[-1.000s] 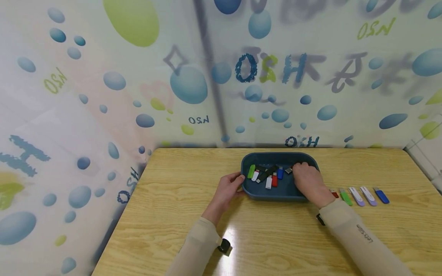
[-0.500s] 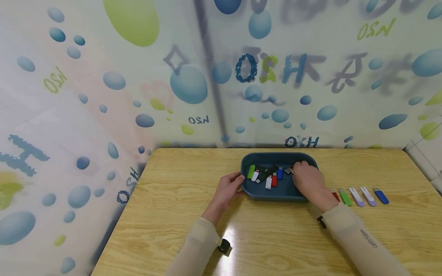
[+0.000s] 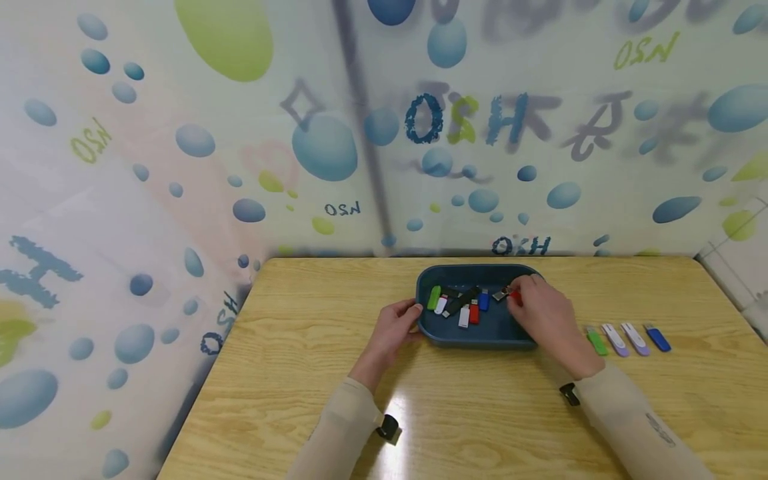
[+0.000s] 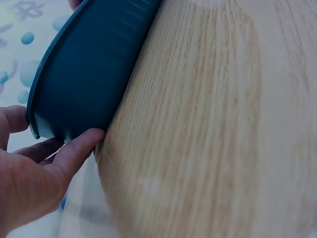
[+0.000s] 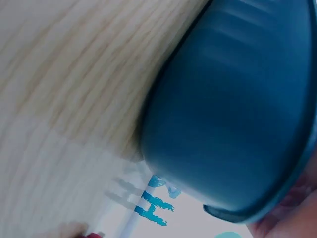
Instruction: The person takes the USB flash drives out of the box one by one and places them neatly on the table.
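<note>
Head view: a red USB stick (image 3: 515, 295) appears to be pinched by the right hand (image 3: 549, 319) at the right end of the tray (image 3: 480, 343), where several loose sticks (image 3: 474, 313) are left. Farther right, four sticks (image 3: 614, 338) are lined up on the table (image 3: 288, 373); under half seems done. The tray's left end is gripped by the left hand (image 3: 393, 328).

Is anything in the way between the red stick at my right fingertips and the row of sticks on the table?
Yes, the tray, at its right end wall, partly hidden by your right hand. The red stick is inside; the row lies outside, on the table.
</note>
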